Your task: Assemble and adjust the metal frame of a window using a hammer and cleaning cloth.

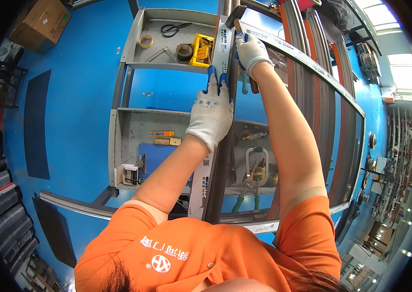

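A long grey metal frame bar [215, 165] wrapped in white protective film stands almost upright in front of the person, running from the chest up to a corner where it meets a second film-covered bar [308, 58] that slants off to the right. The left hand [212, 114], in a white glove with blue fingertips, lies flat against the bar's left face, fingers pointing upward and pressed on it. The right hand [251, 50], gloved the same way, is closed around the handle of a hammer [237, 19] whose dark head sits right at the corner joint. Behind the bar stands a grey shelf rack [118, 126] holding scissors [174, 29], tape rolls [145, 41] and a yellow box [201, 50], over a blue floor [79, 97].
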Demonstrator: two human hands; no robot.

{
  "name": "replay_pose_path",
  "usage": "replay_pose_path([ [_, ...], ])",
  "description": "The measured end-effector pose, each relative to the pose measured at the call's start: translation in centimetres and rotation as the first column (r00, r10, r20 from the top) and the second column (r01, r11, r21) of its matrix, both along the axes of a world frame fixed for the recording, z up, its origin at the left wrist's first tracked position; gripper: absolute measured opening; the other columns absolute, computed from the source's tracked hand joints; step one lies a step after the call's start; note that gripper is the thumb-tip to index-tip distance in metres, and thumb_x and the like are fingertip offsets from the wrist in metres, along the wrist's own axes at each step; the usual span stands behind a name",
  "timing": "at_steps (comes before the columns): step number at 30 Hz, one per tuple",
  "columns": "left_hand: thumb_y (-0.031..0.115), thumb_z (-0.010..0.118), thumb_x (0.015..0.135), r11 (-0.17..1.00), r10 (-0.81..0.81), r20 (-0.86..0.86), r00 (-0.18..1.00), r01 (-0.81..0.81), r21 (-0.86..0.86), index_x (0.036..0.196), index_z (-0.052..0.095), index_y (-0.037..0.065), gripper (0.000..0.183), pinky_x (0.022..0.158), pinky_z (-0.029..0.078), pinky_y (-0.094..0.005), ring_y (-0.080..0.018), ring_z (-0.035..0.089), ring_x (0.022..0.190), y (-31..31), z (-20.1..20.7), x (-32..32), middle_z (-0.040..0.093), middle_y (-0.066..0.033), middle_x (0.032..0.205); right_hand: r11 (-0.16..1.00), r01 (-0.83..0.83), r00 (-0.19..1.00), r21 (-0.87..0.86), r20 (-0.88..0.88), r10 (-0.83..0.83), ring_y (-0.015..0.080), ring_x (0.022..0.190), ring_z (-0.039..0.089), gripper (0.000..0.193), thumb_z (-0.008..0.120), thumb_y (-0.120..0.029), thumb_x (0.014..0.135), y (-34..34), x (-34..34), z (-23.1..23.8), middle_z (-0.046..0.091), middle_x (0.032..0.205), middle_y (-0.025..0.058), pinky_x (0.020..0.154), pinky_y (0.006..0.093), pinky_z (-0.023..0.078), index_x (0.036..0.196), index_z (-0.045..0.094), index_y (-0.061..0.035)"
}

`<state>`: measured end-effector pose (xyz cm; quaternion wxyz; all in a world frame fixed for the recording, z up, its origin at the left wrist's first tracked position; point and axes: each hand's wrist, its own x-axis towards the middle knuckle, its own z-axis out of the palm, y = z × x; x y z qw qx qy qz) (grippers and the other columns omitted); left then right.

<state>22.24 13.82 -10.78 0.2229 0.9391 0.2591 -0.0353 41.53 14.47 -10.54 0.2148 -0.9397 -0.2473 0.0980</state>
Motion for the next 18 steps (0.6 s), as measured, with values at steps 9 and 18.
replay_pose_path([
  [9, 0.021, 0.048, 0.097, 1.000, -0.005, -0.004, 1.000, 0.005, 0.010, 0.141, 0.041, -0.004, 0.051, 0.080, 0.058, -0.0368, -0.0339, 0.061, 0.099, -0.2, 0.0, 0.1, 0.025, -0.0280, 0.154, 0.997, -0.055, 0.990, -0.053, 0.125, 0.061, 0.0194, 0.067, 0.059, 0.041, 0.040, -0.033, 0.102, -0.1, 0.1, -0.8, 0.063, 0.081, 0.0113, 0.062, 0.0355, 0.051, 0.119, 0.060, -0.0017],
  [18, 0.022, 0.053, 0.095, 0.998, 0.013, 0.076, 0.997, -0.017, 0.054, 0.141, 0.042, -0.003, 0.053, 0.077, 0.055, -0.0368, -0.0311, 0.059, 0.092, -0.2, -0.8, -0.1, 0.029, -0.0294, 0.152, 0.998, 0.018, 0.998, 0.060, -0.061, -0.014, 0.0313, 0.080, 0.065, 0.042, 0.038, -0.031, 0.101, -0.5, -1.4, 2.3, 0.067, 0.093, 0.0190, 0.075, 0.0436, 0.052, 0.113, 0.060, 0.0019],
])
